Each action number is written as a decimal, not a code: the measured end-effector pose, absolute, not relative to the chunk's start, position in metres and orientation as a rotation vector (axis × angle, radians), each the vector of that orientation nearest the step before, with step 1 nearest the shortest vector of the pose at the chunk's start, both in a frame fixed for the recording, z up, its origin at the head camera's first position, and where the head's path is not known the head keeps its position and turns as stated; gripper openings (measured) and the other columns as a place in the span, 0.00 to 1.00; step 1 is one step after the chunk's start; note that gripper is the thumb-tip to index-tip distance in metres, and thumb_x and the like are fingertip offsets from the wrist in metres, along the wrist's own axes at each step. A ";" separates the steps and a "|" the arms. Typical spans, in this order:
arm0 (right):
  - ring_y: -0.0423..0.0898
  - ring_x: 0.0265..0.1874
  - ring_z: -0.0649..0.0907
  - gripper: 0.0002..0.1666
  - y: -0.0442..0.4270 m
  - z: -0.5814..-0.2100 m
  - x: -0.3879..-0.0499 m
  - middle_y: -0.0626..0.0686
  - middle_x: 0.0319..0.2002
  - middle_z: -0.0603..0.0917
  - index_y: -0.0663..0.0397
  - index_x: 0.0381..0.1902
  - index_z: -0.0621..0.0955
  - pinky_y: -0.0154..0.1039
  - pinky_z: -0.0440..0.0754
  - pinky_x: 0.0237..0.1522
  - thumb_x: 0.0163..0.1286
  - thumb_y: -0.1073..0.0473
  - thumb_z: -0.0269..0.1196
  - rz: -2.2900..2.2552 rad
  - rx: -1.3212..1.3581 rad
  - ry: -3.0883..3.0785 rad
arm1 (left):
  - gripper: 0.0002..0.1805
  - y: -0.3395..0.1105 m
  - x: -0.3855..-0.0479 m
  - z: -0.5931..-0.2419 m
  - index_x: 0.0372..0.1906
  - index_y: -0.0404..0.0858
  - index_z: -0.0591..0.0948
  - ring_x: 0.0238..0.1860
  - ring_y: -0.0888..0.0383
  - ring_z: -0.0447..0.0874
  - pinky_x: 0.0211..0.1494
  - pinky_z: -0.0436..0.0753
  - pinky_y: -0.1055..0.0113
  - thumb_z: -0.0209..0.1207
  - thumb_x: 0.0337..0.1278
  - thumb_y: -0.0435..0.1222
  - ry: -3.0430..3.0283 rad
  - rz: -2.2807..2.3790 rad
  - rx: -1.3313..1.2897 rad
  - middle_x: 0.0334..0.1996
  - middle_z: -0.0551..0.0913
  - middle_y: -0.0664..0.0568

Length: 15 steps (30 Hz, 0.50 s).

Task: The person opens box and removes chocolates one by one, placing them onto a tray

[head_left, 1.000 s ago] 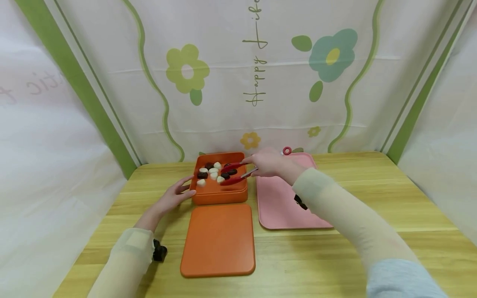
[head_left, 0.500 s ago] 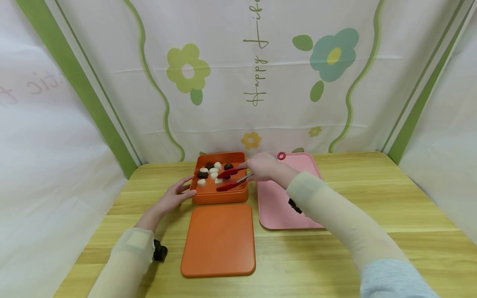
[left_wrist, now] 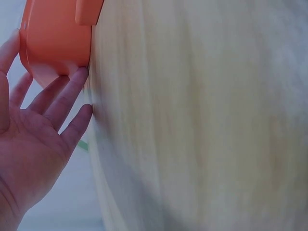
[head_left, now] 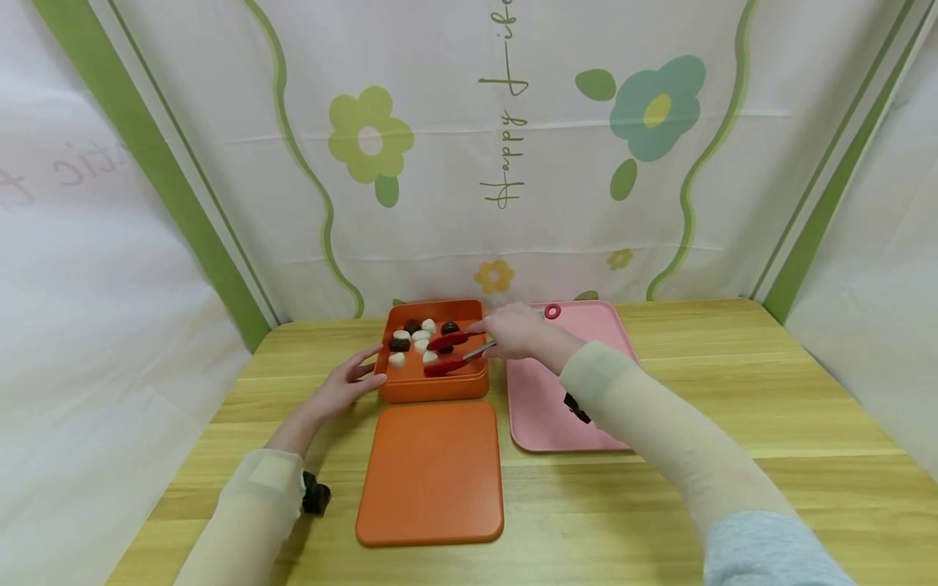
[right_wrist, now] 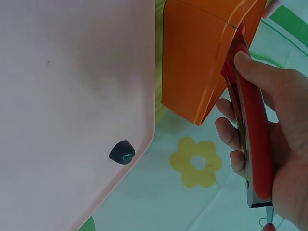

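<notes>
My right hand [head_left: 515, 330] grips a pair of red-and-silver tongs [right_wrist: 255, 130], thumb on one arm and fingers round the other. Their red tips reach into an orange box [head_left: 469, 387], spread apart, with a white heart-shaped piece [head_left: 429, 357] near them; I cannot tell whether they touch it. Several white and dark chocolate-like pieces lie in the box. My left hand [head_left: 340, 391] rests against the box's left side. In the left wrist view its fingers [left_wrist: 67, 98] are extended, their tips at the orange wall.
An orange lid [head_left: 431, 476] lies flat in front of the box. To the right is a pink tray [head_left: 542, 419]; in the right wrist view it bears a dark heart-shaped piece [right_wrist: 122, 152]. A floral curtain [head_left: 440, 228] stands behind the wooden table [head_left: 733, 382].
My right hand has shifted slightly left and nearer, bringing the tongs' tips toward the front of the box. My left hand has stayed in place.
</notes>
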State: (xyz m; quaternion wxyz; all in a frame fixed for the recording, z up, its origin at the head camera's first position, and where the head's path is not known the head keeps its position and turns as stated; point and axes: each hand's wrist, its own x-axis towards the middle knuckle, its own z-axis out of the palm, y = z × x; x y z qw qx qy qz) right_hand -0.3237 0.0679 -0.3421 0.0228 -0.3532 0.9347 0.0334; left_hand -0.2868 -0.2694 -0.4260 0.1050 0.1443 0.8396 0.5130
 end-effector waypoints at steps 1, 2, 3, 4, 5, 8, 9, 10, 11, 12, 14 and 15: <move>0.49 0.45 0.81 0.31 0.068 -0.343 -0.324 0.51 0.50 0.83 0.39 0.65 0.76 0.46 0.78 0.47 0.64 0.46 0.68 0.101 -1.095 2.892 | 0.37 -0.269 -0.287 -0.426 0.76 0.40 0.56 0.71 0.36 0.53 0.67 0.60 0.41 0.57 0.69 0.42 2.473 1.513 0.426 0.73 0.54 0.35; 0.48 0.45 0.81 0.31 0.068 -0.343 -0.324 0.51 0.49 0.83 0.39 0.65 0.76 0.46 0.78 0.46 0.64 0.46 0.68 0.099 -1.096 2.892 | 0.37 -0.269 -0.287 -0.426 0.76 0.40 0.56 0.71 0.36 0.53 0.67 0.61 0.41 0.57 0.69 0.42 2.472 1.513 0.426 0.73 0.54 0.35; 0.48 0.44 0.81 0.31 0.068 -0.343 -0.324 0.51 0.49 0.83 0.38 0.65 0.76 0.45 0.78 0.46 0.64 0.46 0.67 0.101 -1.094 2.893 | 0.37 -0.269 -0.287 -0.426 0.76 0.40 0.56 0.71 0.36 0.53 0.67 0.61 0.42 0.57 0.69 0.42 2.472 1.513 0.428 0.73 0.54 0.35; 0.48 0.43 0.81 0.31 0.068 -0.344 -0.324 0.50 0.49 0.83 0.37 0.65 0.76 0.45 0.79 0.45 0.64 0.46 0.67 0.102 -1.092 2.894 | 0.37 -0.269 -0.287 -0.426 0.76 0.40 0.56 0.71 0.36 0.53 0.67 0.61 0.41 0.57 0.69 0.42 2.472 1.515 0.427 0.74 0.54 0.35; 0.47 0.41 0.81 0.31 0.069 -0.344 -0.324 0.50 0.49 0.83 0.37 0.65 0.76 0.44 0.79 0.44 0.64 0.45 0.67 0.102 -1.089 2.895 | 0.37 -0.269 -0.287 -0.426 0.76 0.40 0.56 0.71 0.36 0.53 0.67 0.61 0.42 0.57 0.69 0.42 2.472 1.516 0.425 0.73 0.54 0.35; 0.46 0.38 0.80 0.31 0.069 -0.344 -0.323 0.49 0.48 0.83 0.35 0.65 0.77 0.43 0.79 0.42 0.64 0.45 0.67 0.096 -1.075 2.898 | 0.37 -0.269 -0.286 -0.426 0.76 0.39 0.56 0.71 0.36 0.53 0.67 0.61 0.42 0.57 0.69 0.42 2.473 1.519 0.427 0.73 0.54 0.35; 0.46 0.38 0.80 0.30 0.069 -0.344 -0.323 0.49 0.48 0.83 0.35 0.65 0.77 0.43 0.79 0.42 0.65 0.45 0.67 0.101 -1.074 2.897 | 0.37 -0.269 -0.286 -0.426 0.76 0.39 0.56 0.71 0.35 0.53 0.67 0.62 0.41 0.57 0.69 0.41 2.473 1.520 0.429 0.73 0.54 0.35; 0.46 0.37 0.79 0.30 0.069 -0.344 -0.323 0.49 0.47 0.83 0.34 0.65 0.76 0.42 0.78 0.42 0.65 0.45 0.67 0.101 -1.069 2.896 | 0.36 -0.269 -0.286 -0.426 0.76 0.39 0.56 0.71 0.35 0.53 0.67 0.61 0.41 0.57 0.69 0.41 2.471 1.521 0.429 0.73 0.54 0.35; 0.46 0.38 0.79 0.30 0.069 -0.344 -0.323 0.49 0.47 0.84 0.35 0.65 0.77 0.42 0.78 0.42 0.65 0.45 0.66 0.103 -1.072 2.894 | 0.36 -0.269 -0.286 -0.426 0.76 0.39 0.56 0.71 0.35 0.53 0.67 0.62 0.41 0.57 0.69 0.41 2.470 1.522 0.430 0.73 0.54 0.35; 0.46 0.39 0.80 0.29 0.068 -0.344 -0.323 0.49 0.48 0.84 0.36 0.65 0.77 0.43 0.77 0.44 0.65 0.45 0.66 0.106 -1.078 2.893 | 0.36 -0.268 -0.286 -0.426 0.76 0.39 0.56 0.71 0.35 0.53 0.67 0.62 0.41 0.57 0.69 0.41 2.470 1.523 0.432 0.73 0.54 0.35; 0.46 0.43 0.81 0.29 0.068 -0.345 -0.323 0.49 0.49 0.84 0.37 0.64 0.77 0.44 0.75 0.48 0.66 0.45 0.66 0.115 -1.091 2.892 | 0.36 -0.268 -0.285 -0.425 0.76 0.39 0.56 0.71 0.35 0.53 0.67 0.61 0.41 0.57 0.69 0.41 2.471 1.521 0.434 0.73 0.54 0.35; 0.46 0.45 0.81 0.28 0.068 -0.346 -0.323 0.49 0.50 0.84 0.38 0.64 0.78 0.45 0.74 0.49 0.66 0.45 0.65 0.118 -1.096 2.893 | 0.36 -0.268 -0.285 -0.425 0.76 0.39 0.56 0.71 0.35 0.53 0.67 0.61 0.41 0.57 0.69 0.41 2.474 1.517 0.435 0.73 0.54 0.34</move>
